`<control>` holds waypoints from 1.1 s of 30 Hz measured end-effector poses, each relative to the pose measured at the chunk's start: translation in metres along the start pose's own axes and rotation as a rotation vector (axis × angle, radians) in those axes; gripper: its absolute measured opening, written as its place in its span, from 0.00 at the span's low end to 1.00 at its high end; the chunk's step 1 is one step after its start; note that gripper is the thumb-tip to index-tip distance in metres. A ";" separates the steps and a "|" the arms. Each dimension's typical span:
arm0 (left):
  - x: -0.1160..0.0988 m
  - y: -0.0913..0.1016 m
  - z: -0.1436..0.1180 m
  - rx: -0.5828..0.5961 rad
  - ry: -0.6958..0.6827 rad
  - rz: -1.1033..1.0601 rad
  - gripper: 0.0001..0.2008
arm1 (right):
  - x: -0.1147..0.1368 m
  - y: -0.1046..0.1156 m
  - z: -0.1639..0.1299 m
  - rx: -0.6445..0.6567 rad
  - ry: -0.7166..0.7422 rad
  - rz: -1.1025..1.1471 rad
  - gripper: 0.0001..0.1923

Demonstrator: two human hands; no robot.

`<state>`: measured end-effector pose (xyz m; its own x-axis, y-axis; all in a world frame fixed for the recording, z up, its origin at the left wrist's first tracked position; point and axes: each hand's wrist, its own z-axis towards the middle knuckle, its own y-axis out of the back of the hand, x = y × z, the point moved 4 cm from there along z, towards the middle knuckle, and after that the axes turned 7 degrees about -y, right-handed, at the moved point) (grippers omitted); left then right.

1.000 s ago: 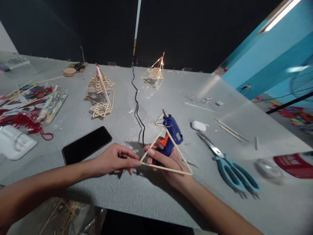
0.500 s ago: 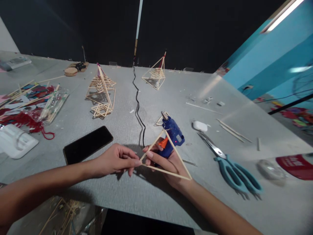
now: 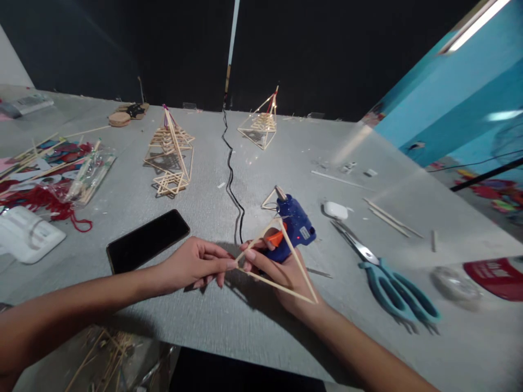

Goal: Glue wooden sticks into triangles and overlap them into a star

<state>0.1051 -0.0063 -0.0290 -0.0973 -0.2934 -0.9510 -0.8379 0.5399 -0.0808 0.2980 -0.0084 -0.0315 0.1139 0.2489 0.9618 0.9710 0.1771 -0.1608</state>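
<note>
Desk [image 3: 286,337]: a grey surface spread with craft work, seen from above the person's arms.
Stick pyramids: a tall layered one [image 3: 170,149] stands left of the black cable [image 3: 231,179]; a smaller one [image 3: 260,122] stands far back, right of it.
Scissors [image 3: 392,286]: teal-handled, lying flat to the right, well apart from the hands.
Phone [image 3: 147,240]: dark, face up, just beyond the left hand.
Glue gun [image 3: 293,226]: blue with an orange trigger, held in the right hand [image 3: 281,272], nozzle pointing away; that grip is closed around its handle.
Stick triangle [image 3: 300,269]: held above the desk in front of the glue gun, between both hands.
Left hand [image 3: 192,267]: its grip is narrow, fingertips pinching the triangle's left corner.
</note>
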 end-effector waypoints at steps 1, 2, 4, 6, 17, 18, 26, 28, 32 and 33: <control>0.000 0.000 0.000 0.002 0.002 0.004 0.23 | 0.002 -0.001 0.000 -0.019 0.001 0.006 0.21; 0.001 0.000 0.000 0.004 0.004 0.008 0.23 | 0.003 -0.003 0.000 -0.028 -0.002 0.011 0.22; 0.002 0.000 0.001 0.008 0.011 0.012 0.23 | 0.005 -0.006 0.000 -0.028 0.002 0.018 0.21; 0.003 0.000 0.002 0.020 0.018 0.012 0.24 | 0.007 -0.008 0.000 -0.020 0.025 0.021 0.20; 0.001 0.000 0.000 0.085 -0.016 -0.002 0.24 | 0.004 -0.004 0.000 -0.065 0.041 0.010 0.17; 0.002 -0.001 0.000 0.095 -0.024 -0.002 0.24 | 0.004 -0.002 0.000 -0.085 0.041 0.015 0.17; 0.002 -0.002 -0.001 0.109 -0.077 0.032 0.22 | 0.004 -0.001 0.003 -0.080 0.052 0.072 0.19; 0.001 -0.002 -0.001 0.107 -0.081 0.034 0.21 | 0.004 -0.001 0.003 -0.057 0.057 0.093 0.19; -0.001 -0.003 -0.001 0.103 -0.090 0.033 0.21 | 0.004 0.000 0.003 -0.038 0.043 0.131 0.18; -0.001 -0.003 -0.001 0.102 -0.092 0.031 0.21 | 0.004 0.000 0.004 -0.044 0.034 0.141 0.18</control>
<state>0.1071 -0.0087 -0.0276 -0.0692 -0.2043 -0.9765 -0.7756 0.6266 -0.0761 0.2978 -0.0040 -0.0289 0.2562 0.2361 0.9373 0.9530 0.1004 -0.2858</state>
